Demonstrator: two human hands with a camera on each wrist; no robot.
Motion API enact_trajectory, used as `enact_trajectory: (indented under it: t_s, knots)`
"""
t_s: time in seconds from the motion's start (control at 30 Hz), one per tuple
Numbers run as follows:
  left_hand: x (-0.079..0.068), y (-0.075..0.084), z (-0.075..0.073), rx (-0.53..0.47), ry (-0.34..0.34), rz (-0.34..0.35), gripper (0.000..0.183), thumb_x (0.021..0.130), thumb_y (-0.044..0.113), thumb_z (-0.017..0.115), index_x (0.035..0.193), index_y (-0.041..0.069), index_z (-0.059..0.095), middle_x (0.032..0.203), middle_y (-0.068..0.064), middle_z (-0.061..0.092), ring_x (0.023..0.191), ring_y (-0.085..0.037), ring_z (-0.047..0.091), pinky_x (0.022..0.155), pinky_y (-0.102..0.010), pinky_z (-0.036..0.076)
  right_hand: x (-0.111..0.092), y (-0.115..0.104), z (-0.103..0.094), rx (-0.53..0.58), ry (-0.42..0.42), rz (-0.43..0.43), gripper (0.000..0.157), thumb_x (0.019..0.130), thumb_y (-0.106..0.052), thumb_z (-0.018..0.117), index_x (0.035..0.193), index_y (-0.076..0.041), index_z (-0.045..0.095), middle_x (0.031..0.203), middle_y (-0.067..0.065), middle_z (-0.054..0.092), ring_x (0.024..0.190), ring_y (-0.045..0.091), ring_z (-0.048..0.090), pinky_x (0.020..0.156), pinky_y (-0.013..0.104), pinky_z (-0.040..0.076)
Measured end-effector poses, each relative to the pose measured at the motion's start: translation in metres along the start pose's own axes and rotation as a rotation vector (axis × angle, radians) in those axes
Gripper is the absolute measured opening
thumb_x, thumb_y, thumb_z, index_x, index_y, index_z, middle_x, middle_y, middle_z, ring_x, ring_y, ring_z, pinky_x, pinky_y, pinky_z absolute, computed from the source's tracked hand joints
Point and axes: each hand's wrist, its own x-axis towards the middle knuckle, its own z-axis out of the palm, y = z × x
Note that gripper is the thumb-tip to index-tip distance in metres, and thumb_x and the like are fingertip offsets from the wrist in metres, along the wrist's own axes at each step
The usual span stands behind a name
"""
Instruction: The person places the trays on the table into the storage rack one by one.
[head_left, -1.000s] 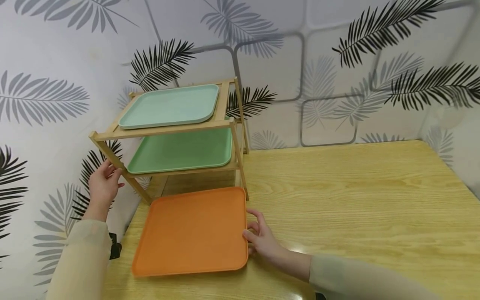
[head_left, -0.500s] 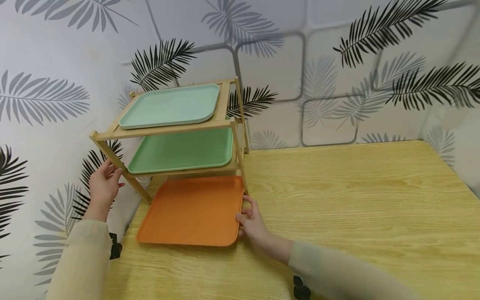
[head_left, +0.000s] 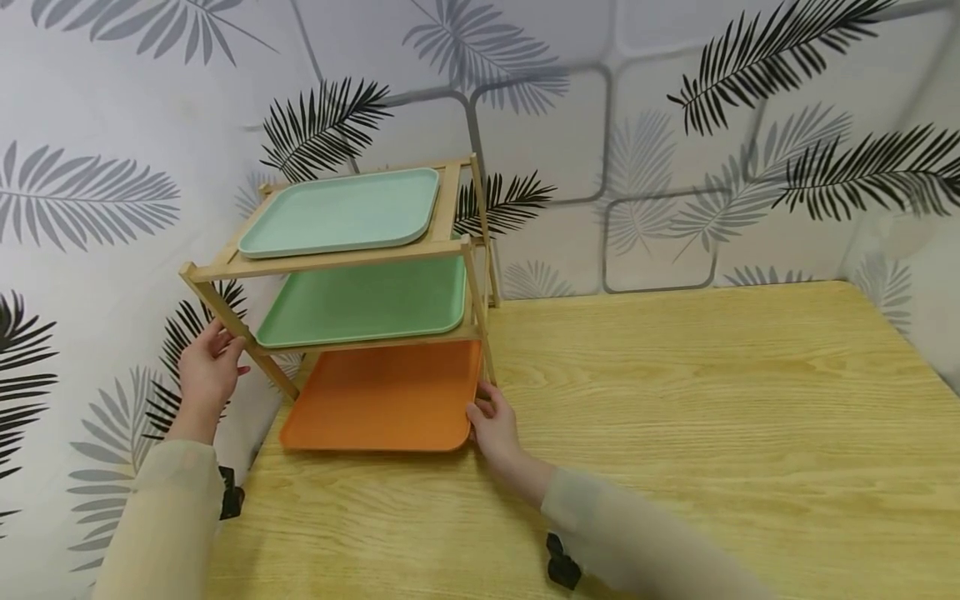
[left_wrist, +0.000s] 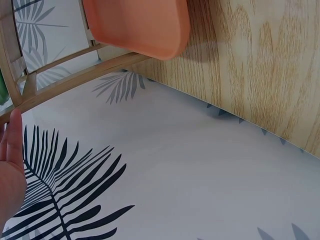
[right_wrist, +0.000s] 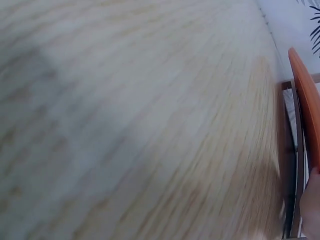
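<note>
In the head view a three-tier wooden rack (head_left: 341,263) stands at the left. My left hand (head_left: 206,371) grips its front left leg, and part of this hand (left_wrist: 11,165) shows in the left wrist view. My right hand (head_left: 495,429) pinches the right rim of an orange tray (head_left: 382,400), near the rack's front right leg. The tray's back part is under the middle shelf, its front edge sticking out. A light blue tray (head_left: 341,212) lies on the top tier and a green tray (head_left: 367,304) on the middle one.
The rack stands on a wood-grain table (head_left: 697,417), close to a leaf-patterned wall (head_left: 540,100) behind. A wall (left_wrist: 200,165) also runs along the table's left edge. Table surface extends to the right of the rack and in front.
The orange tray has slid away from me, into the rack's lowest level, with my right hand still on its rim. My left hand and the rack have kept their place.
</note>
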Motion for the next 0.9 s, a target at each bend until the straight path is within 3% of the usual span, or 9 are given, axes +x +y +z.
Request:
enact_trajectory:
  t_s: [0.17, 0.33, 0.43, 0.53, 0.63, 0.7, 0.8, 0.9]
  knots:
    - [-0.001, -0.001, 0.001, -0.004, 0.002, -0.008, 0.055, 0.103, 0.012, 0.047, 0.154, 0.019, 0.029, 0.142, -0.019, 0.047, 0.124, -0.034, 0.05, 0.063, -0.016, 0.055, 0.004, 0.004, 0.001, -0.041, 0.012, -0.059, 0.049, 0.096, 0.005, 0.05, 0.143, 0.01, 0.036, 0.133, 0.03, 0.048, 0.125, 0.04, 0.046, 0.099, 0.044, 0.046]
    - [0.001, -0.002, 0.001, -0.002, 0.008, -0.004, 0.055, 0.103, 0.013, 0.047, 0.154, 0.02, 0.029, 0.142, -0.019, 0.047, 0.124, -0.033, 0.051, 0.065, -0.019, 0.056, 0.004, 0.006, -0.002, -0.023, -0.018, -0.02, 0.056, 0.092, 0.007, 0.052, 0.145, 0.01, 0.033, 0.136, 0.031, 0.045, 0.126, 0.04, 0.044, 0.097, 0.042, 0.047]
    - [0.001, -0.002, 0.001, -0.004, 0.011, -0.005, 0.054, 0.103, 0.013, 0.047, 0.154, 0.02, 0.031, 0.142, -0.019, 0.047, 0.124, -0.033, 0.051, 0.064, -0.017, 0.056, 0.003, 0.005, -0.006, -0.012, -0.058, 0.002, 0.058, 0.093, 0.006, 0.052, 0.147, 0.008, 0.031, 0.141, 0.031, 0.041, 0.125, 0.039, 0.045, 0.089, 0.039, 0.051]
    - [0.001, -0.002, 0.001, -0.01, 0.008, -0.004, 0.054, 0.102, 0.012, 0.048, 0.154, 0.019, 0.031, 0.142, -0.019, 0.047, 0.124, -0.034, 0.051, 0.062, -0.015, 0.055, -0.001, 0.001, -0.012, -0.064, -0.097, -0.034, 0.056, 0.093, 0.006, 0.053, 0.145, 0.009, 0.032, 0.142, 0.032, 0.04, 0.122, 0.042, 0.049, 0.081, 0.039, 0.054]
    - [0.001, -0.003, 0.001, -0.01, 0.008, -0.004, 0.054, 0.102, 0.011, 0.048, 0.154, 0.018, 0.031, 0.142, -0.019, 0.047, 0.124, -0.034, 0.05, 0.06, -0.014, 0.054, -0.008, -0.005, -0.018, -0.177, -0.106, -0.096, 0.049, 0.092, 0.007, 0.057, 0.139, 0.009, 0.042, 0.137, 0.029, 0.047, 0.109, 0.039, 0.057, 0.07, 0.033, 0.055]
    - [0.001, -0.003, 0.001, -0.004, 0.011, 0.001, 0.054, 0.102, 0.011, 0.048, 0.153, 0.018, 0.031, 0.141, -0.019, 0.048, 0.124, -0.035, 0.05, 0.059, -0.013, 0.054, -0.013, -0.009, -0.021, -0.263, -0.113, -0.129, 0.042, 0.091, 0.006, 0.061, 0.132, 0.006, 0.052, 0.127, 0.026, 0.054, 0.091, 0.03, 0.063, 0.059, 0.027, 0.052]
    - [0.001, -0.003, 0.0, -0.005, 0.014, 0.007, 0.055, 0.102, 0.011, 0.048, 0.154, 0.019, 0.03, 0.141, -0.019, 0.048, 0.123, -0.034, 0.051, 0.059, -0.013, 0.053, -0.019, -0.011, -0.022, -0.38, -0.167, -0.178, 0.031, 0.09, 0.001, 0.066, 0.12, 0.004, 0.063, 0.11, 0.022, 0.062, 0.069, 0.016, 0.057, 0.048, 0.022, 0.044]
    - [0.001, -0.002, 0.001, -0.012, 0.01, 0.013, 0.055, 0.102, 0.012, 0.048, 0.154, 0.019, 0.03, 0.141, -0.02, 0.048, 0.124, -0.034, 0.051, 0.06, -0.013, 0.054, -0.023, -0.009, -0.023, -0.489, -0.258, -0.217, 0.024, 0.089, -0.002, 0.068, 0.113, 0.0, 0.068, 0.104, 0.016, 0.064, 0.063, 0.009, 0.052, 0.047, 0.021, 0.042]
